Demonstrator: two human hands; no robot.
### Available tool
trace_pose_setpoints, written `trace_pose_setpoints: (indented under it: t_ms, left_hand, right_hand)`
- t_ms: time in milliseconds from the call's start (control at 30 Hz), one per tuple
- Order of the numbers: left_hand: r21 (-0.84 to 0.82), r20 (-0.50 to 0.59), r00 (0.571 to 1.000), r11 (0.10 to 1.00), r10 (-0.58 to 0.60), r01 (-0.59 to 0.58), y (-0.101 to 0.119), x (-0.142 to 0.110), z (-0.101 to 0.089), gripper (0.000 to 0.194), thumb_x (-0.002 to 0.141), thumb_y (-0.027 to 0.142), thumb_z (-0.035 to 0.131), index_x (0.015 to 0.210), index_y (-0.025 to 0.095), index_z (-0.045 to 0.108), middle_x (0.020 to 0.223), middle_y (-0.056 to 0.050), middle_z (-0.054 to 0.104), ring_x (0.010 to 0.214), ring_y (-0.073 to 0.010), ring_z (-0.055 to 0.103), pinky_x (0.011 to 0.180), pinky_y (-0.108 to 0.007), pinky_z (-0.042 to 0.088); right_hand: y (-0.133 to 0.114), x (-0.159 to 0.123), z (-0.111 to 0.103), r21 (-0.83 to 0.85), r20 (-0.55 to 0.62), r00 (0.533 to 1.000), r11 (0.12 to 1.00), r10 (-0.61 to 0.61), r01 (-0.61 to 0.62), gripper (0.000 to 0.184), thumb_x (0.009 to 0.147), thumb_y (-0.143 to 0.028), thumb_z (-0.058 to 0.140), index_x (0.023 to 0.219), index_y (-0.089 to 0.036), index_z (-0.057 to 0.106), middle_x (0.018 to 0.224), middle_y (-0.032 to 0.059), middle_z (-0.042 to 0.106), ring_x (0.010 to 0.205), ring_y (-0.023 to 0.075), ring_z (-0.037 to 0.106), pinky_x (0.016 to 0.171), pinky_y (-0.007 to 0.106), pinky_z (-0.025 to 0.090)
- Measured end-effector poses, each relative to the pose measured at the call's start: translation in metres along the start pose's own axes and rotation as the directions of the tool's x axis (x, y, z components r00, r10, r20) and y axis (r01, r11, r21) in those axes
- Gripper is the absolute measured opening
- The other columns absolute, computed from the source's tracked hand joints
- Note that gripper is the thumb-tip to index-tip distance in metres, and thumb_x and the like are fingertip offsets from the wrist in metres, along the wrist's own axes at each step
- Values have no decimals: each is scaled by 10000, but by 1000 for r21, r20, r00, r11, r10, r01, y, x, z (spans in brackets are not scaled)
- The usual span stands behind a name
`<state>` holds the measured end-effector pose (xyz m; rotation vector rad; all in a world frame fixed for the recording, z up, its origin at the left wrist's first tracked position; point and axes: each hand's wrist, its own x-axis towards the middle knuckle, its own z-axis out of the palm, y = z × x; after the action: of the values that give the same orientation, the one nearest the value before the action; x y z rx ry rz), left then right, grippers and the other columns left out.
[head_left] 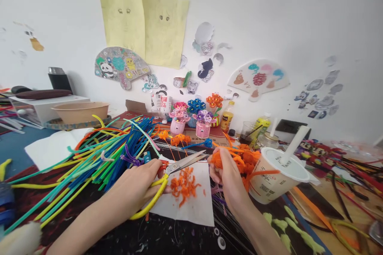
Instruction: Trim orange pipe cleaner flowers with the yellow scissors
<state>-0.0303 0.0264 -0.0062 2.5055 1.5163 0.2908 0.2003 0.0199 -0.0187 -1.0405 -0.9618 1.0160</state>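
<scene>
My left hand (139, 179) is closed around scissors (176, 166) with yellow handles, their blades parted and pointing right. In my right hand (229, 179), the fingers pinch a fuzzy orange pipe-cleaner piece (218, 159) just beyond the scissor tips. Its exact shape is partly hidden by the fingers. Between and below the hands lies a white paper sheet (200, 211) bearing a pile of orange fuzz clippings (185, 187). A heap of orange pipe-cleaner pieces (247, 161) sits right behind my right hand. Small orange flowers on wire stems (179, 140) lie beyond the scissors.
Blue, green and yellow pipe cleaners (119, 155) spread across the left. A lidded cup with a straw (272, 179) stands close to my right forearm. Potted pipe-cleaner flowers (203, 127) and a yellow bottle (228, 116) line the wall. A bowl (82, 110) sits far left.
</scene>
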Motion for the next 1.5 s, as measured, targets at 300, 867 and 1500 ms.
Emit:
trace_pose_setpoints:
  t_ms: [300,867,1500]
  left_hand:
    - [-2,54,997,999,50,-50,5,2,2,390,881,595,410,864,216,498,786,-24,631,669,-212,602,564,-265,333]
    - [-41,36,995,995,97,-95,1,3,6,370,873,581,440,746,233,430,648,26,529,534,-145,454,501,-243,211]
    - [-21,76,995,997,70,-68,9,4,6,406,860,595,428,739,221,530,551,35,446,456,-131,373,469,-254,188]
  right_hand:
    - [-2,-5,3,-57,3,998,996,-63,63,327,919,-547,396,820,-239,446,505,-87,322,460,99,259,459,240,207]
    - [-6,-8,6,13,22,996,996,-90,90,289,945,-484,383,811,-236,447,533,-84,342,454,88,249,461,238,206]
    - [-13,-11,10,80,1,1000,997,-10,10,302,901,-516,423,804,-230,441,550,-80,375,439,88,255,466,248,187]
